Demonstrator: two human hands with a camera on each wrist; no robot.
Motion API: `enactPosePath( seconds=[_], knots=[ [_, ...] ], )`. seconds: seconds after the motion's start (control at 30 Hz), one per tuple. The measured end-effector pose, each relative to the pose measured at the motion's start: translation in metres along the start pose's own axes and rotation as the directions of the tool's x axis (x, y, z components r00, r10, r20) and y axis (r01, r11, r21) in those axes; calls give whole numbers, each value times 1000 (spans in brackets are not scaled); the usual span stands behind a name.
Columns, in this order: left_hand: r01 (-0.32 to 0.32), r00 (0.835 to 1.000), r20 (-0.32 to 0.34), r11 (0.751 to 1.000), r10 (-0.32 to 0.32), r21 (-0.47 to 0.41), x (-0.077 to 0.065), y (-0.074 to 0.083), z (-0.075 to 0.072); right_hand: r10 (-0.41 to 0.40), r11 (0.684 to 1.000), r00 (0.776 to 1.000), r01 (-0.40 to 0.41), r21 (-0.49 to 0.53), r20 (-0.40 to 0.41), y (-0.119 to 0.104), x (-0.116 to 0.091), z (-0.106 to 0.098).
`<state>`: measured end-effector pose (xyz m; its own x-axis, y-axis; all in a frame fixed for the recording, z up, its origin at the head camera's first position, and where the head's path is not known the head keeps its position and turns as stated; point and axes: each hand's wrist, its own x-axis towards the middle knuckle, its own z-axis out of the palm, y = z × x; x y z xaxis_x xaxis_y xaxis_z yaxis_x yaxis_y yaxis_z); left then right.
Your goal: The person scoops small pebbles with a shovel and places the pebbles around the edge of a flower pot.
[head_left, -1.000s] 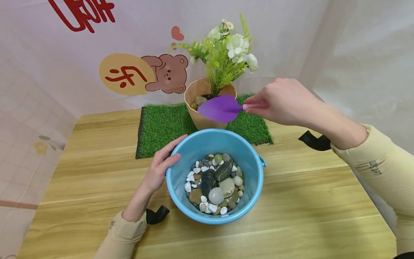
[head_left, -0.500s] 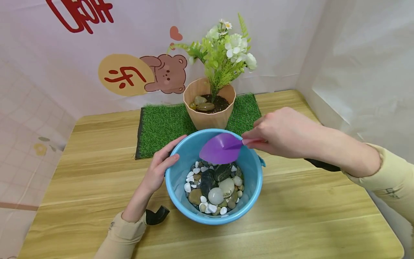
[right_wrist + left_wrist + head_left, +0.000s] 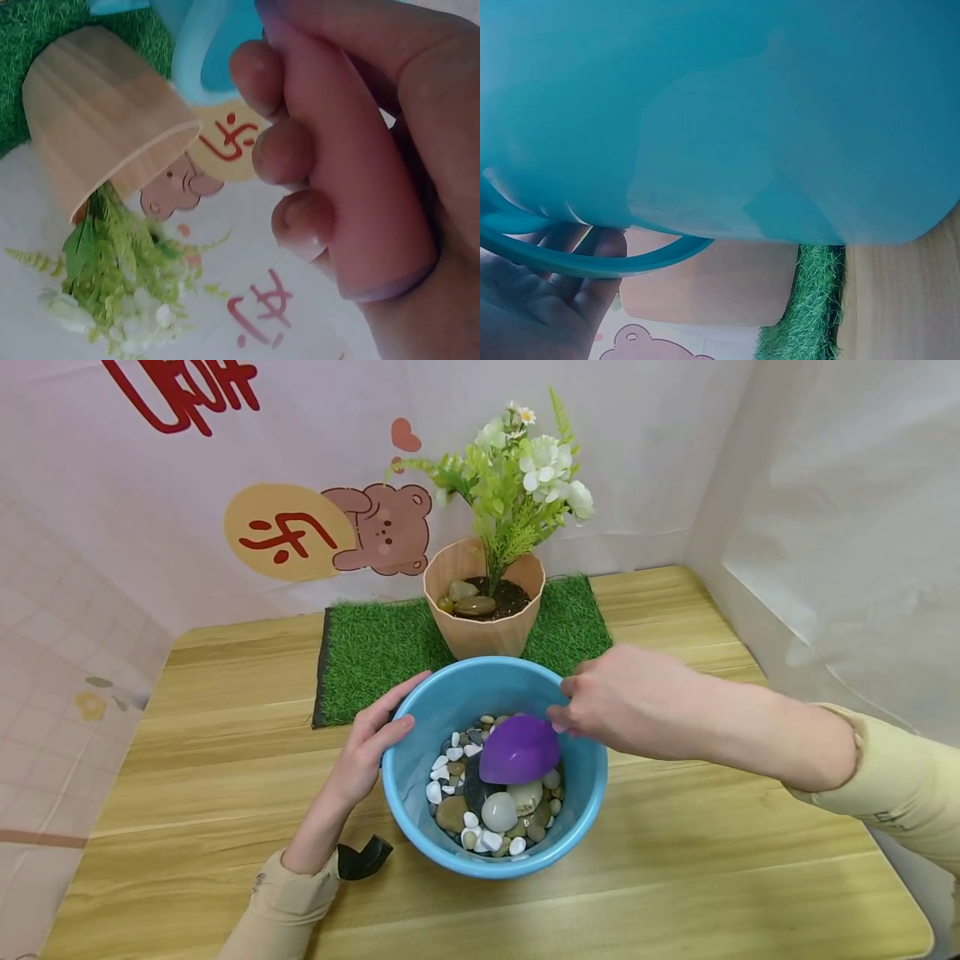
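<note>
My right hand [image 3: 637,702] grips the pink handle [image 3: 352,165] of a trowel [image 3: 519,752], fingers wrapped round it in the right wrist view. The purple blade is down inside a blue bucket [image 3: 495,868], over the stones and hiding some of them. Smooth dark, tan and grey stones [image 3: 498,812] and small white pebbles [image 3: 491,842] cover the bucket's bottom. At the bucket's left side, my left hand [image 3: 367,747] holds the rim, thumb over the edge and fingers outside. In the left wrist view the bucket's handle [image 3: 592,266] crosses in front of those fingers.
Behind the bucket, a peach flowerpot [image 3: 487,635] stands on a green turf mat [image 3: 375,652]. It holds dark soil, a few stones [image 3: 475,606] and a white-flowered plant [image 3: 517,485]. A printed cloth [image 3: 637,460] hangs at the back of the wooden table [image 3: 712,843].
My right hand has brought the trowel from in front of the flowerpot down and toward me into the bucket. The pot's stones now show uncovered. My left hand stays on the rim.
</note>
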<state>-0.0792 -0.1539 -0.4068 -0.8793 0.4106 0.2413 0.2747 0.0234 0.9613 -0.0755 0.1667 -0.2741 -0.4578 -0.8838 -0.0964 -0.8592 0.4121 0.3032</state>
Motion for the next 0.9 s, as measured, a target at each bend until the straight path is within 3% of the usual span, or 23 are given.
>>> enactPosePath(
  seconds=[0.13, 0.3, 0.47, 0.9],
  knots=[
    [3, 1000, -2, 1000, -3, 3, 0, 0, 0, -52, 998, 998, 53, -31, 22, -6, 2, 2],
    [2, 1000, -3, 1000, -2, 7, 1, -1, 1, -129, 991, 992, 129, -20, -2, -10, 2, 3],
    [0, 1000, -2, 1000, 0, 8, 1, -1, 1, -156, 986, 987, 154, -63, -27, -18, 7, 4],
    [-3, 1000, -2, 1000, 3, -8, 1, 0, 0, -119, 977, 993, 112, 181, 26, -16, 22, 16]
  ],
)
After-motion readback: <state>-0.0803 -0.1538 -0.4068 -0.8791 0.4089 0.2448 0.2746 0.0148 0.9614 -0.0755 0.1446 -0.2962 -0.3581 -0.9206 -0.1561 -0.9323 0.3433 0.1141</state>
